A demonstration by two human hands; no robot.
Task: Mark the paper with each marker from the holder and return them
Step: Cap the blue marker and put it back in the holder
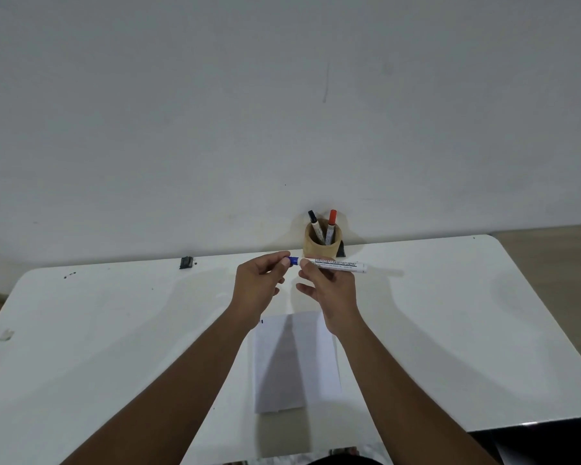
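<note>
A white marker point(341, 266) with a blue cap point(294, 261) is held level above the table, in front of the wooden holder point(322, 245). My right hand point(329, 290) grips the marker's barrel. The fingertips of my left hand point(259, 286) pinch the blue cap at the marker's left end. A black-capped marker point(314, 223) and a red-capped marker point(331, 226) stand in the holder at the table's far edge. The white paper point(296, 360) lies on the table below my hands, with a small blue mark point(261, 321) near its top left corner.
The white table point(114, 330) has rounded corners and meets a plain wall. A small black clip point(186, 262) lies at the far left edge, and a dark object point(341, 250) sits behind the holder. A scrap point(6, 334) lies at the left.
</note>
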